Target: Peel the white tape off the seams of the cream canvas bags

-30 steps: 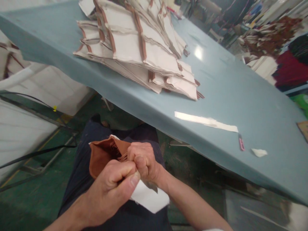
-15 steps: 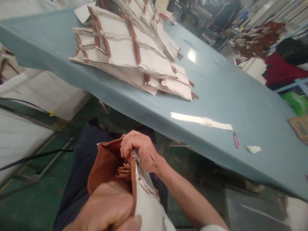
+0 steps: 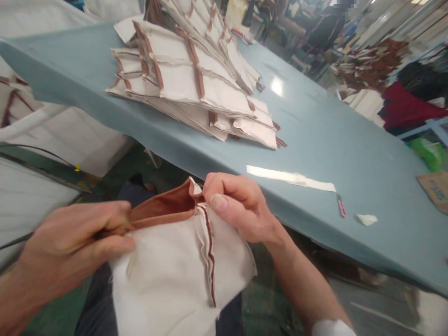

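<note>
Both hands hold a cream cloth bag [image 3: 168, 275] with a brown lining and brown trim, above my lap and in front of the table edge. My left hand [image 3: 73, 242] is closed on the bag's top hem at the left. At the right corner of that hem, my right hand [image 3: 238, 205] pinches the cloth between thumb and fingers. The brown lining [image 3: 164, 205] shows along the stretched mouth of the bag. The bag hangs down over my dark trousers.
A grey-blue table [image 3: 332, 140] slants across the view. On it lie a stack of cream bags with brown straps [image 3: 189, 79], a long white strip [image 3: 290, 178], a small pink tool [image 3: 341, 206] and a white scrap [image 3: 367, 218]. White sacks stand at the left, cluttered goods behind.
The bag was bunched with its brown inside outward; now its cream outside shows. My hands have moved apart and up, stretching the top hem between them.
</note>
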Available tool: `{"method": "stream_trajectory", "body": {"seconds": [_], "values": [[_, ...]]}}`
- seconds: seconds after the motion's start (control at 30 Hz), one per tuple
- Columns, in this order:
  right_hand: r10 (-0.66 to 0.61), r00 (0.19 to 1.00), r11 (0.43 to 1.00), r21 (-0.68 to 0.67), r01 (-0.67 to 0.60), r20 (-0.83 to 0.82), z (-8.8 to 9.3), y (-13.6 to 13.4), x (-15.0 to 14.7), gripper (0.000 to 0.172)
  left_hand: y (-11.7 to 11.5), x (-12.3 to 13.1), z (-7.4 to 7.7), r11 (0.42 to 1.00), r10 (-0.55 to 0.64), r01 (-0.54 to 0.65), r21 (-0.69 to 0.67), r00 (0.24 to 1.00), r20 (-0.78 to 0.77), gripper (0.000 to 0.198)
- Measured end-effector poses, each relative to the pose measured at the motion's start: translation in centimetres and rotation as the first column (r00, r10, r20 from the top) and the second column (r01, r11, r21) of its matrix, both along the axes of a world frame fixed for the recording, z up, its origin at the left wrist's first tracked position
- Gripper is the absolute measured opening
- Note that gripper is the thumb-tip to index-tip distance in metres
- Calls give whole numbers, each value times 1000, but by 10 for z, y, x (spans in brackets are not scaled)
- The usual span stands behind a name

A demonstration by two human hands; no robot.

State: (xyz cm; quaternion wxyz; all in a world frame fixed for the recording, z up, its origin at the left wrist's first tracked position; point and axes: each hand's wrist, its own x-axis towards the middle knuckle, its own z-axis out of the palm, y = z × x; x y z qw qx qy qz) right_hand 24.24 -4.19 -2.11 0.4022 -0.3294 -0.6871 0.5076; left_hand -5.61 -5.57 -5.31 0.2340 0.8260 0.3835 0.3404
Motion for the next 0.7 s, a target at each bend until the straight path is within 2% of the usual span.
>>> {"method": "stream_trajectory", "body": {"seconds": [0.1, 0.2, 0.27, 0.3, 0.37, 0.47, 0.57, 0.7], "values": [[28, 995, 998, -53, -23, 94, 19, 4, -6, 30, 27, 12, 4, 998, -66, 66, 13, 998, -6, 67], [41, 989, 998, 33, -47, 143, 24, 12, -14, 28, 43, 24, 18, 984, -170, 169, 51, 985, 17, 38], [45, 991, 992, 107, -60, 129, 23, 17, -16, 27, 48, 32, 28, 973, -229, 229, 5, 972, 47, 19], [37, 991, 989, 140, -55, 130, 23, 20, -17, 28, 50, 35, 32, 967, -249, 252, -31, 966, 61, 18], [2, 988, 981, 192, -31, 152, 22, 23, -17, 29, 52, 39, 38, 953, -281, 287, -91, 957, 72, 25], [-26, 982, 973, 231, -18, 188, 18, 24, -17, 28, 48, 38, 40, 949, -299, 302, -92, 953, 38, 30], [-29, 979, 981, 194, -10, 200, 12, 20, -19, 24, 38, 33, 37, 956, -284, 283, -81, 959, -7, 31], [3, 986, 995, 98, -19, 165, 4, 14, -25, 17, 27, 27, 30, 955, -253, 249, -158, 968, -1, 28]]}}
